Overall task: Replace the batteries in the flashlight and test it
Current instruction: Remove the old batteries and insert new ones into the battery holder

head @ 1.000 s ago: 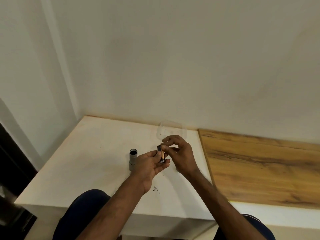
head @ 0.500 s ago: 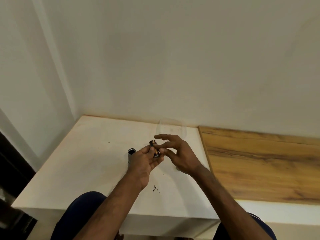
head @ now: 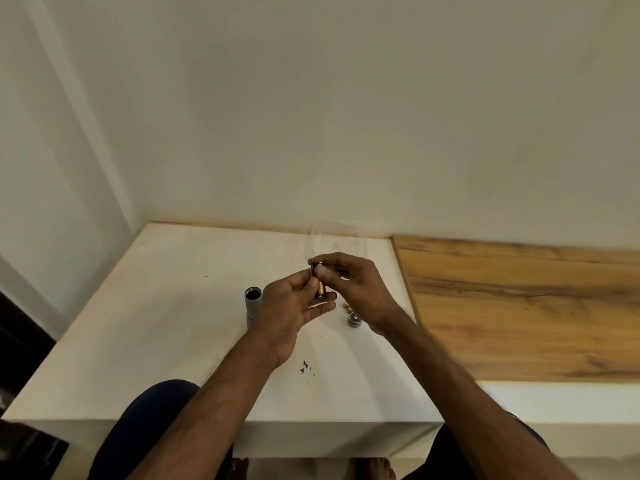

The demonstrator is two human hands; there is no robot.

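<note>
A grey flashlight body [head: 252,304] stands upright on the white table [head: 166,323], its open dark end facing up. Just right of it my left hand [head: 292,311] cups a small black holder with a copper-and-black battery [head: 320,288] in it. My right hand [head: 358,284] pinches the top of that battery holder from the right. The grey flashlight end cap [head: 354,320] lies on the table below my right wrist. A small orange piece [head: 347,308], perhaps another battery, peeks out beside the cap.
A clear plastic container [head: 335,241] stands behind my hands near the wall. A wood-grain surface [head: 519,306] adjoins the table on the right. Small dark scraps [head: 304,367] lie near the table's front. My knees show below the front edge.
Both hands have come together again around the battery holder, with my right fingers closing onto its top. The end cap and the orange piece have come into view beside my right wrist.
</note>
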